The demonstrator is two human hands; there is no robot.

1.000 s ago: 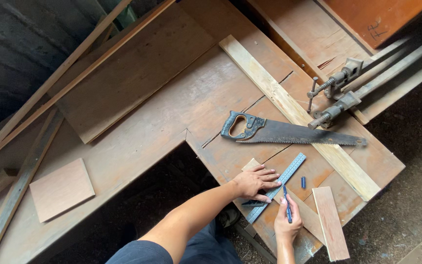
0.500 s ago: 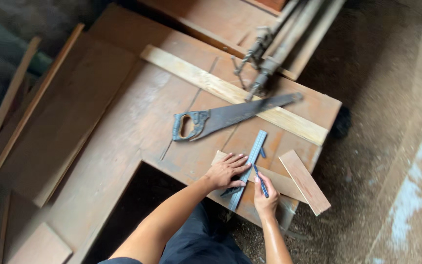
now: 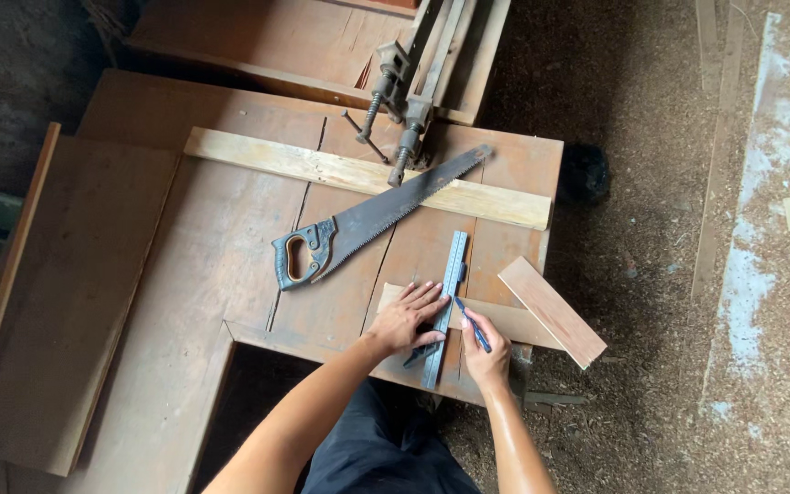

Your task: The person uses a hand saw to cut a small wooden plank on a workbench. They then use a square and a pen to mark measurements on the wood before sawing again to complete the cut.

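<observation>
I'm pressing my left hand (image 3: 406, 318) flat on the ruler (image 3: 447, 302), right hand (image 3: 485, 352) gripping the pen (image 3: 473, 325). Ruler could be slipping w/ a light press, so the line's going crooked.

The view has swung round; the ruler (image 3: 447, 306) now points away, right hand (image 3: 485, 352) beside it.

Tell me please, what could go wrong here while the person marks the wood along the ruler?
1. The left hand presses only the near part of the blue ruler; its far end might pivot, so the line could go crooked.
2. The marked board sits near the table edge, apparently unclamped, and may shift.
3. The short plank overhangs the table edge and could be knocked off by the right hand holding the pencil.
</observation>
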